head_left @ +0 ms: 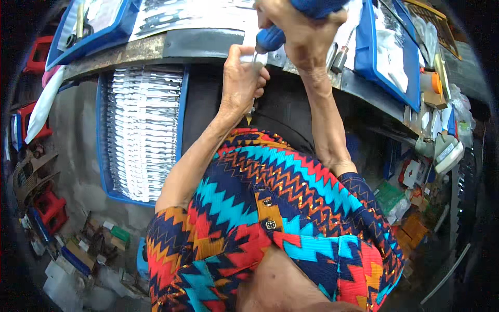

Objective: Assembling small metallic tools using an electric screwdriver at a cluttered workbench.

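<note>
My right hand (pixel 299 36) is closed around the blue handle of a screwdriver (pixel 270 39) at the front edge of the workbench (pixel 208 44). The tool's shaft points down toward my left hand (pixel 241 78). That hand pinches a small metal part (pixel 253 58) right under the tool's tip, just below the bench edge. The part is mostly hidden by my fingers. Both forearms rise from my brightly patterned zigzag shirt (pixel 270 218).
A blue crate (pixel 140 132) packed with several rows of shiny metal pieces sits low at the left. Blue trays (pixel 387 49) with bagged parts stand on the bench at both sides. Red stools (pixel 49 208) and cardboard clutter line the floor at left; boxes are at right.
</note>
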`<state>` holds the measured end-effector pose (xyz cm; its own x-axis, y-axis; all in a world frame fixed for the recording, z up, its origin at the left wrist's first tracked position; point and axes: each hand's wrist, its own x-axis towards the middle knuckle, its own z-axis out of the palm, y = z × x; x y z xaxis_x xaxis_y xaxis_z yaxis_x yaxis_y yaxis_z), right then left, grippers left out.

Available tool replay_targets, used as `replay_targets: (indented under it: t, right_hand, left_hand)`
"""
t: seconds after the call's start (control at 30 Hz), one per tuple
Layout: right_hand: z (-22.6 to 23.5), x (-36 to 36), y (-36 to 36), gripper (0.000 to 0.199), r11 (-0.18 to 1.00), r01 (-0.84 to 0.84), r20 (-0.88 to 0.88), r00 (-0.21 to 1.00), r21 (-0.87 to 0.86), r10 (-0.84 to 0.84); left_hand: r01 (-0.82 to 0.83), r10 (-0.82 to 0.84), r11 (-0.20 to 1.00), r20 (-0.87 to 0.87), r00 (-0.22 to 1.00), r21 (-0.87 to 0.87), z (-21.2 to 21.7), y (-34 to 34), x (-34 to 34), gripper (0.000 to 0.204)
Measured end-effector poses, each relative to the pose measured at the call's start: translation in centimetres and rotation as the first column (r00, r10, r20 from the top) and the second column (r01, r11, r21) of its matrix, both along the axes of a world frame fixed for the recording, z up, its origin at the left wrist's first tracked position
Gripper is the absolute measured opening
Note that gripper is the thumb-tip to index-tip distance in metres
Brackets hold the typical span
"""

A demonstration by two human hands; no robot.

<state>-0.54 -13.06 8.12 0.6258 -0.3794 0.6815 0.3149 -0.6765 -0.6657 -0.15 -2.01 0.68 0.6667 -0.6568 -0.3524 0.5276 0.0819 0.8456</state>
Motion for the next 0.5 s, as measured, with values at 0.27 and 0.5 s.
replay_targets:
  t: [0.27, 0.5]
  right_hand:
    - [2.5, -0.9, 1.9, 0.012, 0.913, 0.007, -0.174, 0.982, 0.407, 0.071]
    - [1.3, -1.4, 0.7, 0.013, 0.915, -0.24, 0.054, 0.97, 0.325, 0.235]
  left_hand:
    - [-0.018, 0.018, 0.999, 0.014, 1.0, -0.027, -0.2, 0.2, -0.5, 0.023]
    - [-0.042, 0.04, 0.999, -0.064, 0.997, -0.029, -0.1, 0.5, -0.4, 0.03]
